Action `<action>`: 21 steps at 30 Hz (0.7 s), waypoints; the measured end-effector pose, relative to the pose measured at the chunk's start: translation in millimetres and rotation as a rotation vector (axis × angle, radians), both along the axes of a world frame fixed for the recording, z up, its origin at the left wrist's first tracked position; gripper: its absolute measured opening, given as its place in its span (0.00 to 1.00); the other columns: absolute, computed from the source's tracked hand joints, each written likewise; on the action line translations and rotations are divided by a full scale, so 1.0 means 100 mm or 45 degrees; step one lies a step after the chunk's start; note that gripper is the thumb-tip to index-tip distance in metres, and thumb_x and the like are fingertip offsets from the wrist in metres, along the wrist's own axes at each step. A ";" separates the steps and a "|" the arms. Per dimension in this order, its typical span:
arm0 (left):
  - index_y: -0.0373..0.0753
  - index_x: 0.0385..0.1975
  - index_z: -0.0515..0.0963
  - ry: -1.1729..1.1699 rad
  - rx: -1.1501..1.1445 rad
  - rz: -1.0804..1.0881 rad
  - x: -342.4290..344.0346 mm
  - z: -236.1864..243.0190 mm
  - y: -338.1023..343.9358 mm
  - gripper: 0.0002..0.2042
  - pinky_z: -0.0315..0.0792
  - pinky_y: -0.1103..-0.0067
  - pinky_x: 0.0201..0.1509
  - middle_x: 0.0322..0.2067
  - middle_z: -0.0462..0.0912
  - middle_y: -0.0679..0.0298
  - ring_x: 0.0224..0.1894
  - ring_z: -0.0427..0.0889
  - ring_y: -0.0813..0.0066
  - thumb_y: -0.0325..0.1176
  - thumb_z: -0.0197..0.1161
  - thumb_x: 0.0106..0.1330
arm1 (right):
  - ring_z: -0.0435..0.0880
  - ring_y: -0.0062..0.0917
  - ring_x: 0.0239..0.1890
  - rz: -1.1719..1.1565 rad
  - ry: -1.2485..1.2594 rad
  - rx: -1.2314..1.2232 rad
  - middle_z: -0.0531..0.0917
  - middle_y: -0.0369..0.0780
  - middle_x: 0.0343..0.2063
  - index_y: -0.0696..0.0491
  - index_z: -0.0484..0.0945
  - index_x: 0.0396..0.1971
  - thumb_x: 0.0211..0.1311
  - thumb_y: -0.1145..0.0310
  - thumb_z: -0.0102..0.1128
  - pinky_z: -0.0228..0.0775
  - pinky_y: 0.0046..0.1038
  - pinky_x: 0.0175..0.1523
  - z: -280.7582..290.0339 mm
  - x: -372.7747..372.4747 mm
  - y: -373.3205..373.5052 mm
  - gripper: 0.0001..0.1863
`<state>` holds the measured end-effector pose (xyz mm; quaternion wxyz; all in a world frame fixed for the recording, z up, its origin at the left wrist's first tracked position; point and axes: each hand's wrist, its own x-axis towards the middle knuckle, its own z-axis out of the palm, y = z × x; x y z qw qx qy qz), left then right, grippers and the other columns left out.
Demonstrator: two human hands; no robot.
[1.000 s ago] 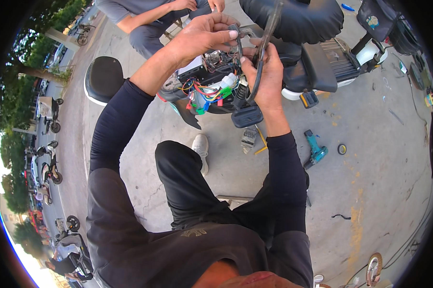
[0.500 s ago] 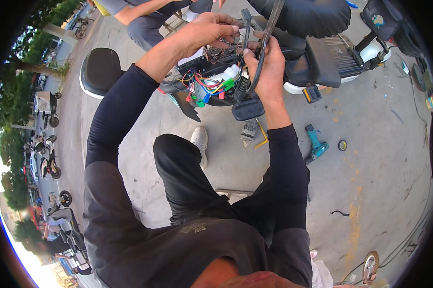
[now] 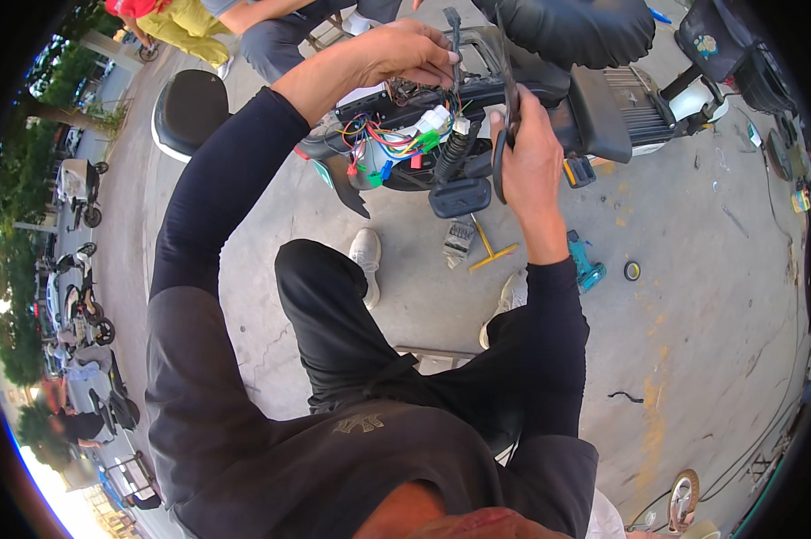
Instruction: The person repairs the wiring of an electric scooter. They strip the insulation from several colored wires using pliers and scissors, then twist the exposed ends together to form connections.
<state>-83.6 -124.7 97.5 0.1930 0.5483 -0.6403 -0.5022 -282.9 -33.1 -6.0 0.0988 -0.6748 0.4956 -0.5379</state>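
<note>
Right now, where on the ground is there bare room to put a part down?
Bare concrete lies right of the teal drill and tape ring, and left of the white shoe. It is crowded under the scooter wiring, around the yellow wrench.

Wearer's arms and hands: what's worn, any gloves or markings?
Both forearms are in long, close-fitting black sleeves that end at the wrists. Left hand and right hand are bare: no gloves, and no watch, rings or markings visible. The sleeves are plain, without print or stripes.
</note>
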 end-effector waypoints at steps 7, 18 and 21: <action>0.27 0.49 0.77 0.036 0.118 0.070 0.02 -0.06 -0.12 0.14 0.84 0.83 0.49 0.43 0.86 0.53 0.46 0.88 0.69 0.31 0.62 0.71 | 0.84 0.49 0.31 -0.201 0.477 0.287 0.82 0.47 0.36 0.52 0.74 0.49 0.67 0.56 0.63 0.74 0.47 0.34 -0.38 -0.14 0.27 0.19; 0.29 0.47 0.75 0.082 0.167 0.125 0.05 -0.10 -0.14 0.11 0.85 0.81 0.49 0.47 0.84 0.47 0.48 0.87 0.61 0.30 0.56 0.74 | 0.85 0.42 0.37 -0.132 0.588 0.295 0.79 0.46 0.35 0.53 0.70 0.53 0.54 0.65 0.71 0.80 0.41 0.37 -0.35 0.03 0.24 0.27; 0.28 0.49 0.74 0.105 0.180 0.116 0.05 -0.10 -0.15 0.12 0.84 0.81 0.49 0.48 0.84 0.46 0.49 0.87 0.61 0.31 0.54 0.75 | 0.86 0.42 0.33 -0.141 0.581 0.285 0.79 0.46 0.34 0.53 0.71 0.51 0.55 0.65 0.70 0.80 0.41 0.35 -0.36 0.06 0.22 0.25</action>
